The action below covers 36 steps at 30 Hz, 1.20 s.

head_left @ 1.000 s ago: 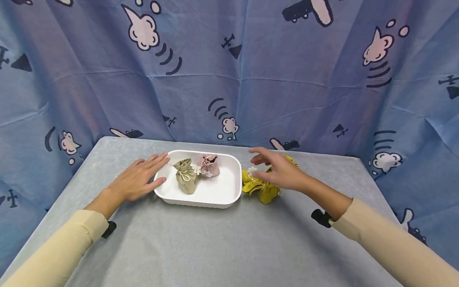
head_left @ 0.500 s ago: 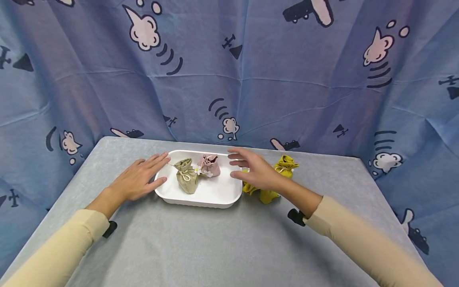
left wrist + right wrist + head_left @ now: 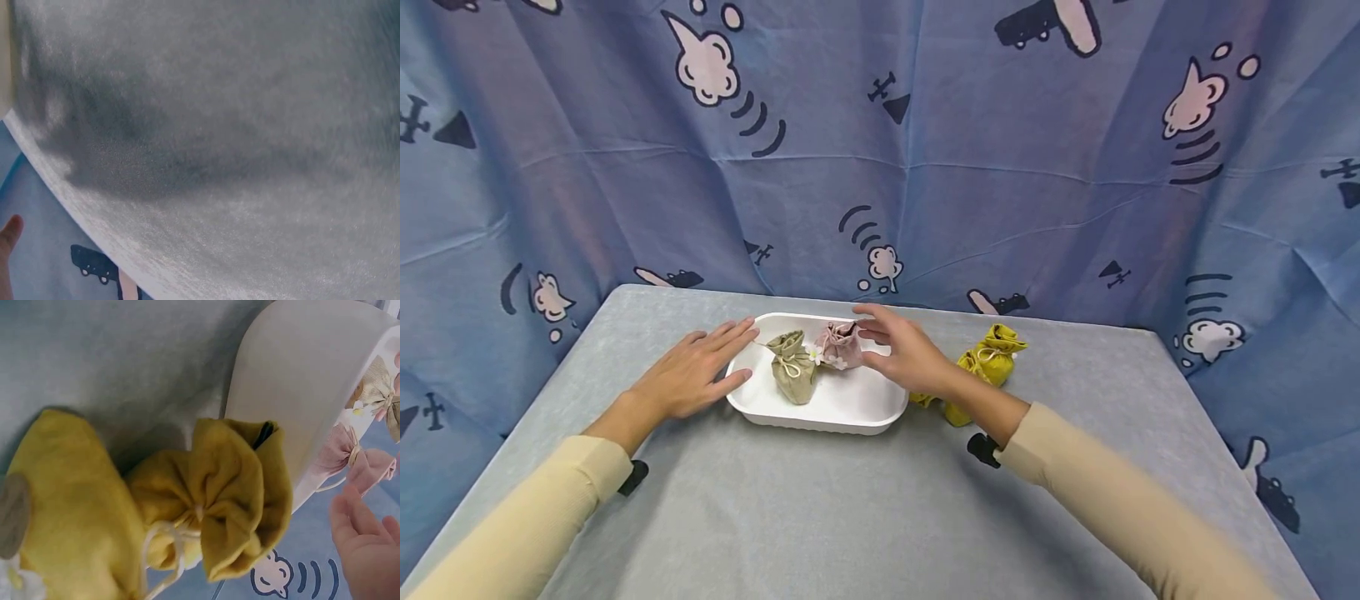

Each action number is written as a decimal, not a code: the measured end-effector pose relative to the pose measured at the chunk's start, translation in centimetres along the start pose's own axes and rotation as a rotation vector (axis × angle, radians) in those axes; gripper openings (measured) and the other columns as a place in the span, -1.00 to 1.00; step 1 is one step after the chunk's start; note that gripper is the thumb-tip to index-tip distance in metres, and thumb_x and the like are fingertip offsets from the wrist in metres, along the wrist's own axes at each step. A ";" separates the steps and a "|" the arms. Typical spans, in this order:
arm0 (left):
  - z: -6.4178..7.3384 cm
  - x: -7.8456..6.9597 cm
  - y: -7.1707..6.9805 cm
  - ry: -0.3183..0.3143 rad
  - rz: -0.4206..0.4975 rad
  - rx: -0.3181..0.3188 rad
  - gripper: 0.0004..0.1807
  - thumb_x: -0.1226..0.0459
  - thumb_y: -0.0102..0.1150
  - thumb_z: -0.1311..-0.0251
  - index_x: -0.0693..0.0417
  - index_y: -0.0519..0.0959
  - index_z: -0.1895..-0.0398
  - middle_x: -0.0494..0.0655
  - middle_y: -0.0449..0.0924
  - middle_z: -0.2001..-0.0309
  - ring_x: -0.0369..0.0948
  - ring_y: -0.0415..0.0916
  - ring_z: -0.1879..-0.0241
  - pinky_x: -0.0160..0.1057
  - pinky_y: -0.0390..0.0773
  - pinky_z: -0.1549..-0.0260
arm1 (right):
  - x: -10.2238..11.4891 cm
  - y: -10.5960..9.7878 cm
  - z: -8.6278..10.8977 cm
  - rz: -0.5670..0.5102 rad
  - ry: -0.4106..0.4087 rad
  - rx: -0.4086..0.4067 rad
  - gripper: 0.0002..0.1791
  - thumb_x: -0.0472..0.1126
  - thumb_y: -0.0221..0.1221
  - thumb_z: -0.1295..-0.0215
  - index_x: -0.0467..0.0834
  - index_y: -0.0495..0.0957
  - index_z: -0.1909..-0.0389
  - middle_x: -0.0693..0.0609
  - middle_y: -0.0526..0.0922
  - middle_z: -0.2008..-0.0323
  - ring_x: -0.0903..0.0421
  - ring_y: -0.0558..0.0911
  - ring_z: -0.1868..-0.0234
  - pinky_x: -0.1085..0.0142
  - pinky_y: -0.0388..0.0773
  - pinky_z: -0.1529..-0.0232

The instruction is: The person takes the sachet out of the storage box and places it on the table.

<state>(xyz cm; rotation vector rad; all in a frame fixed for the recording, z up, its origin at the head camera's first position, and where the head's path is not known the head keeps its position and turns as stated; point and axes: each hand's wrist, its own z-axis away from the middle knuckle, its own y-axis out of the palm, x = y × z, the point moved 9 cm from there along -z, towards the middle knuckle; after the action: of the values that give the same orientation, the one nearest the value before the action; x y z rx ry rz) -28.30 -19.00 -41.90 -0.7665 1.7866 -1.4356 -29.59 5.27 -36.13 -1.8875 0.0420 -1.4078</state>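
Note:
In the head view, my left hand lies with straight fingers along the left rim of a white tray. Inside it are an olive-beige drawstring pouch and a pink drawstring pouch, with small white flowers between them. My right hand reaches over the tray's right side, its fingers spread beside the pink pouch and nothing in its grasp. The right wrist view shows the fingertips just short of that pouch. Only a fingertip of the left hand enters the left wrist view.
Several yellow drawstring pouches lie on the grey-covered table right of the tray, partly hidden under the right forearm. One yellow pouch leans close to the tray wall. A blue patterned curtain hangs behind the table.
My right hand has moved left from above the yellow pouches, over the tray's right rim, to the pink pouch. The left hand has stayed at the tray's left rim.

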 end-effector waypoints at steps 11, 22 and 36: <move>-0.1 -0.1 -0.1 0.001 0.007 -0.003 -0.28 -0.07 -0.08 -0.46 0.06 0.14 -0.56 0.00 0.06 -0.56 0.12 0.12 -0.46 0.21 0.22 -0.28 | 0.2 0.6 -1.2 0.033 0.011 -0.033 -0.27 -0.50 0.25 -0.24 -0.26 0.23 -0.42 -0.28 0.33 -0.39 -0.14 0.47 -0.32 0.12 0.47 -0.23; 0.0 0.2 0.0 -0.002 0.022 -0.004 -0.28 -0.07 -0.08 -0.46 0.04 0.13 -0.57 -0.02 0.04 -0.56 0.12 0.11 -0.47 0.21 0.22 -0.28 | -0.1 1.3 -2.2 0.083 0.045 -0.042 -0.25 -0.48 0.26 -0.21 -0.28 0.23 -0.43 -0.40 0.40 -0.31 -0.18 0.50 -0.28 0.15 0.42 -0.27; 0.0 0.2 -0.1 0.000 0.023 -0.009 -0.27 -0.07 -0.07 -0.45 0.04 0.14 -0.56 -0.01 0.06 -0.56 0.13 0.13 -0.46 0.20 0.23 -0.27 | -0.2 2.7 -3.6 0.180 0.051 -0.005 -0.29 -0.45 0.30 -0.19 -0.21 0.33 -0.38 -0.10 0.66 -0.12 0.01 0.64 -0.14 0.19 0.50 -0.20</move>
<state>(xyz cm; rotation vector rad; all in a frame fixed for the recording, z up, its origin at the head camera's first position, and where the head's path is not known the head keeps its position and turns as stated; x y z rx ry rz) -28.39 -19.17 -41.85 -0.7489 1.7973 -1.4132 -31.55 1.49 -37.48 -1.8030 0.2350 -1.3337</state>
